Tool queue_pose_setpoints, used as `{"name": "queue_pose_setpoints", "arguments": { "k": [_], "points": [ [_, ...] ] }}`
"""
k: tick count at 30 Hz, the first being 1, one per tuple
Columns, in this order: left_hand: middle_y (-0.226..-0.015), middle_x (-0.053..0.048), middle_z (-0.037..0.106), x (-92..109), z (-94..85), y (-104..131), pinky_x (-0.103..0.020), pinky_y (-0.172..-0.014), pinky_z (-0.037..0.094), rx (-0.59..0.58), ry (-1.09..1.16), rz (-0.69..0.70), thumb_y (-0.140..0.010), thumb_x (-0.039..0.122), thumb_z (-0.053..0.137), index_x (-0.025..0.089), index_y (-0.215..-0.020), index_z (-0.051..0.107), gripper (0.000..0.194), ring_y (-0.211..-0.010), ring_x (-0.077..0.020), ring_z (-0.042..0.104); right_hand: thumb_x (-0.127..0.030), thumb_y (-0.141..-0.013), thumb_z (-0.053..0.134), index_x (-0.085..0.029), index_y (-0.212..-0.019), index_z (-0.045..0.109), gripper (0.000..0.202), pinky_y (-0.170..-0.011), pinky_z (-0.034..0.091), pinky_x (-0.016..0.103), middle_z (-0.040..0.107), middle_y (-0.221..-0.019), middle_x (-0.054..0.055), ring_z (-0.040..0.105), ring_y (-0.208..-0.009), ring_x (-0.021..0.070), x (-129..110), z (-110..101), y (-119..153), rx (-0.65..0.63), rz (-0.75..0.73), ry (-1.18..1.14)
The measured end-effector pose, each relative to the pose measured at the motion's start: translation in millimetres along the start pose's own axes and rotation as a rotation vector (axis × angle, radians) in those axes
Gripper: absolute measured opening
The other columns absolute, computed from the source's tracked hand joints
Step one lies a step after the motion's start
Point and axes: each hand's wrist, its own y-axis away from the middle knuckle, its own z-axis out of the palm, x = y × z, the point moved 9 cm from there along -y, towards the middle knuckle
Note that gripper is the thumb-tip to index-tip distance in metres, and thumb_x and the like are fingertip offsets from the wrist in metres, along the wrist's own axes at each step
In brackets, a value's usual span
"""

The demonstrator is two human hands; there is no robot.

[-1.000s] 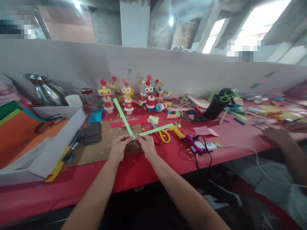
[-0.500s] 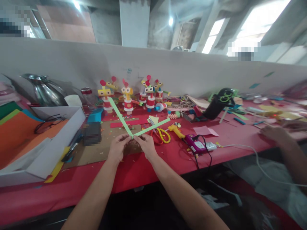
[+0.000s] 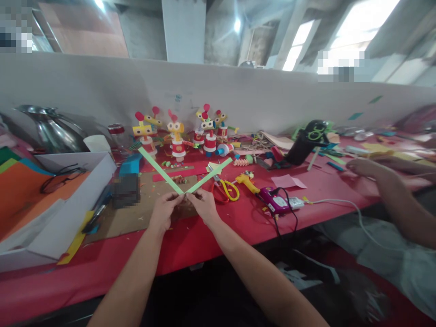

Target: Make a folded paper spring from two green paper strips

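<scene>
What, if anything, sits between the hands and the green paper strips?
Nothing visible does. The left hand and right hand already pinch the green paper strips where they meet, above the cardboard sheet. The scissors lie apart, to the right.

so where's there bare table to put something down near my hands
Bare red table lies along the near edge, right of your right hand and short of the scissors and glue gun. Another strip runs between the white box and your left hand. By the paper figures it is crowded.
</scene>
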Motion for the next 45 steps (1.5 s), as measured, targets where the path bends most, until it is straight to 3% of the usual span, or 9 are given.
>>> {"name": "queue_pose_setpoints", "arguments": {
  "k": [6, 12, 17, 21, 28, 35, 40, 45],
  "points": [
    [-0.058, -0.003, 0.064, 4.6, 7.4, 3.5, -0.021, -0.053, 0.039, -0.03, 0.054, 0.008, -0.048, 0.031, 0.084, 0.012, -0.065, 0.068, 0.031, -0.053, -0.0097, 0.054, -0.037, -0.073, 0.06, -0.018, -0.059, 0.058, 0.024, -0.05, 0.037, 0.023, 0.058, -0.054, -0.002, 0.05, -0.05, 0.0115, -5.4, 1.7, 0.8, -0.006, -0.009, -0.034],
    [-0.053, 0.003, 0.058, 10.4, -6.0, -1.3, -0.016, -0.046, 0.034, 0.087, 0.271, 0.102, -0.042, 0.025, 0.086, 0.014, -0.057, 0.064, 0.029, -0.047, -0.0043, 0.047, -0.039, -0.068, 0.069, -0.019, -0.085, 0.063, 0.026, -0.054, 0.043, 0.023, 0.064, -0.073, 0.0, 0.056, -0.06, 0.0125, -12.7, 18.9, 6.0, -0.12, -0.033, -0.073],
    [-0.055, 0.003, 0.06, 0.1, -0.8, -0.7, -0.015, -0.049, 0.039, 0.064, 0.346, -0.01, -0.043, 0.02, 0.085, 0.014, -0.06, 0.064, 0.027, -0.051, -0.0053, 0.052, -0.039, -0.076, 0.062, -0.019, -0.078, 0.064, 0.021, -0.059, 0.044, 0.024, 0.062, -0.073, 0.001, 0.056, -0.064, 0.0138, -21.6, 16.0, 6.7, -0.081, -0.173, 0.05],
    [-0.054, 0.003, 0.059, 0.1, 10.4, 4.9, -0.014, -0.044, 0.036, 0.002, 0.344, -0.079, -0.047, 0.019, 0.083, 0.013, -0.062, 0.064, 0.024, -0.048, -0.0045, 0.049, -0.037, -0.083, 0.054, -0.02, -0.072, 0.063, 0.022, -0.061, 0.043, 0.024, 0.059, -0.067, 0.001, 0.054, -0.066, 0.0144, -29.3, 10.8, 8.2, -0.044, -0.272, 0.172],
    [-0.051, 0.0, 0.059, 14.2, 10.6, 8.8, -0.015, -0.042, 0.031, 0.065, 0.283, -0.001, -0.041, 0.021, 0.086, 0.01, -0.056, 0.064, 0.029, -0.047, -0.0047, 0.048, -0.039, -0.083, 0.055, -0.02, -0.073, 0.06, 0.023, -0.05, 0.038, 0.022, 0.052, -0.057, -0.003, 0.048, -0.05, 0.011, -18.3, 11.3, 5.6, -0.075, -0.172, 0.054],
    [-0.051, 0.0, 0.06, 14.4, 9.1, 7.9, -0.017, -0.046, 0.034, 0.076, 0.242, 0.04, -0.045, 0.025, 0.085, 0.011, -0.058, 0.066, 0.026, -0.047, -0.0053, 0.048, -0.038, -0.083, 0.052, -0.019, -0.069, 0.056, 0.024, -0.059, 0.041, 0.022, 0.057, -0.065, -0.002, 0.052, -0.062, 0.0124, -20.5, 13.0, 4.8, -0.075, -0.173, 0.016],
    [-0.054, -0.001, 0.063, 11.6, 13.8, 8.2, -0.02, -0.048, 0.035, 0.033, 0.208, 0.021, -0.047, 0.025, 0.083, 0.011, -0.061, 0.069, 0.025, -0.051, -0.0072, 0.051, -0.035, -0.082, 0.053, -0.019, -0.066, 0.056, 0.023, -0.057, 0.038, 0.022, 0.051, -0.06, -0.003, 0.047, -0.059, 0.0116, -27.0, 5.1, 5.3, -0.031, -0.21, 0.072],
    [-0.054, -0.002, 0.064, 12.8, 13.8, 7.3, -0.022, -0.052, 0.036, 0.014, 0.172, 0.045, -0.048, 0.024, 0.082, 0.012, -0.06, 0.069, 0.021, -0.051, -0.0082, 0.051, -0.038, -0.081, 0.055, -0.019, -0.066, 0.056, 0.023, -0.057, 0.041, 0.023, 0.054, -0.062, -0.003, 0.051, -0.059, 0.0122, -19.7, 3.6, 4.1, -0.015, -0.148, -0.001]
  ]
}}
